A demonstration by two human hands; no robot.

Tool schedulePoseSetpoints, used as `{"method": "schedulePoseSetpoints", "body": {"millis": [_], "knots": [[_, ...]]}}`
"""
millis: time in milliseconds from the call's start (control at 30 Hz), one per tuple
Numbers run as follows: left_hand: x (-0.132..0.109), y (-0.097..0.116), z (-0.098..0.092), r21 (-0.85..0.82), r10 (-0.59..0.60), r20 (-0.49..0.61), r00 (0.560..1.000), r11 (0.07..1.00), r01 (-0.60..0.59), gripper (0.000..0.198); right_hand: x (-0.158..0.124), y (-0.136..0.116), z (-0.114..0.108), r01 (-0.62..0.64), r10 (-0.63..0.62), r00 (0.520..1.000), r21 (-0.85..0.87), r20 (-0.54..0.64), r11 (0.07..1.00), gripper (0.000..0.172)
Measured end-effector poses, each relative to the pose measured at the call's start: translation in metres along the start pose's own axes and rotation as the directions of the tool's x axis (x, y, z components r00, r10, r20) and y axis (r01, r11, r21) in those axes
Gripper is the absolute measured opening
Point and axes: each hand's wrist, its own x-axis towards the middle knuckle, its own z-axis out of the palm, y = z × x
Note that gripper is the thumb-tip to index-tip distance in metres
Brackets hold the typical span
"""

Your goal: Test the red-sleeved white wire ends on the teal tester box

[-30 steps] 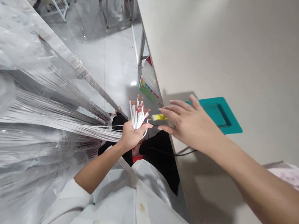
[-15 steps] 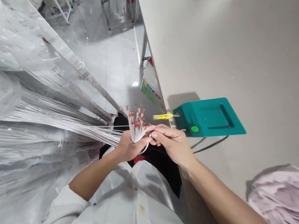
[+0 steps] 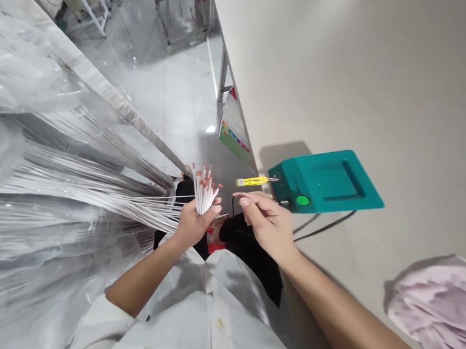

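My left hand (image 3: 191,226) is closed round a bundle of thin white wires with red tips (image 3: 204,191), the tips fanning upward. The wires run off to the left into a large mass of white wires (image 3: 76,185) under clear plastic. My right hand (image 3: 265,222) is just right of the bundle, fingers curled in a pinch, and one thin wire seems to run from the bundle toward it. Beyond my right hand a teal box with a green button (image 3: 324,182) sits on the white table (image 3: 362,88), with a yellow-handled tool (image 3: 251,181) sticking out of its left side.
Clear plastic sheeting (image 3: 32,75) covers the wire rack on the left. A black cable (image 3: 325,223) leaves the teal box. Pale pink cloth (image 3: 439,300) lies on the table at the right. A coloured carton (image 3: 236,132) stands on the floor by the table leg.
My right hand came back from the teal box to the wire bundle, then drew slightly right from it. The bundle in my left hand shifted a little to the left.
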Motion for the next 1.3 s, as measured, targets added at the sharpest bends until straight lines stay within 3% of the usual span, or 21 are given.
{"method": "schedulePoseSetpoints", "body": {"millis": [167, 367, 467, 600, 833, 967, 1067, 1167, 1300], "knots": [[-0.003, 0.008, 0.006, 0.127, 0.028, 0.143, 0.989, 0.991, -0.047, 0.023, -0.001, 0.006, 0.007, 0.025, -0.027, 0.992, 0.019, 0.122, 1.000, 0.013], [-0.005, 0.009, 0.006, 0.068, 0.020, 0.188, 0.982, 0.997, -0.033, 0.029, -0.002, 0.003, 0.007, 0.048, -0.048, 0.994, 0.001, 0.095, 0.999, 0.018], [-0.003, 0.010, 0.002, 0.001, 0.055, 0.112, 0.992, 0.998, -0.056, 0.033, -0.002, 0.002, 0.006, 0.064, -0.064, 0.992, 0.011, 0.109, 0.998, 0.020], [-0.002, 0.014, -0.001, 0.022, 0.081, -0.114, 0.990, 0.997, -0.079, 0.032, -0.005, 0.005, 0.008, 0.118, -0.113, 0.983, -0.029, 0.143, 0.993, 0.012], [-0.013, 0.016, 0.007, 0.031, 0.202, -0.049, 0.978, 0.979, -0.200, 0.013, -0.011, 0.010, 0.013, 0.270, -0.237, 0.946, -0.131, 0.223, 0.954, 0.012], [-0.014, 0.015, 0.005, -0.017, 0.107, -0.080, 0.991, 0.994, -0.108, 0.017, -0.011, 0.004, 0.009, 0.183, -0.157, 0.976, -0.178, 0.150, 0.967, 0.012], [-0.015, 0.017, 0.001, 0.006, 0.074, -0.046, 0.996, 0.997, -0.074, 0.017, -0.008, -0.001, 0.007, 0.079, -0.068, 0.993, -0.108, 0.100, 0.991, 0.010], [-0.017, 0.016, 0.000, 0.048, 0.094, 0.008, 0.996, 0.994, -0.094, 0.014, -0.007, -0.003, 0.008, 0.013, -0.013, 0.992, 0.001, 0.126, 1.000, 0.009], [-0.018, 0.011, 0.001, 0.078, 0.065, 0.021, 0.998, 0.995, -0.066, 0.015, -0.006, -0.004, 0.010, -0.052, 0.050, 0.985, 0.011, 0.166, 0.999, 0.014]]}}
